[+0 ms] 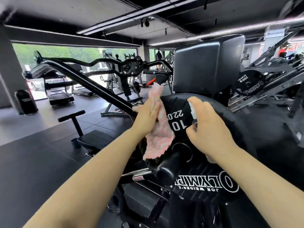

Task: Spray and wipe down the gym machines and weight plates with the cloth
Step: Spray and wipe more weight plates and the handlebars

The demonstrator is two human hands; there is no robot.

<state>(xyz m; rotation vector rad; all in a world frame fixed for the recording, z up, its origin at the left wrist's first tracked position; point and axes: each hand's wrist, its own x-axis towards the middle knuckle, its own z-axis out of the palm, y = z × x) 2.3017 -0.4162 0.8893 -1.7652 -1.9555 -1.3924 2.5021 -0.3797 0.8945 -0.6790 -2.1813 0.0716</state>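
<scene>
Treadmill is sitting by the window. Black bin is standing beside a pillar. Light strips are glowing overhead.

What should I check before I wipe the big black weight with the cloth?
1. Cloth in hand: ok. The left hand holds the pink and white cloth.
2. Cloth touching the weight plate: ok, it lies against the plate's left side.
3. Spray bottle ready: ok. The right hand has its grip around it.
4. Nozzle aimed at the plate: cannot tell, fingers hide it.
5. Plate already wet: cannot tell.
6. Plate held on its peg: ok.
</scene>
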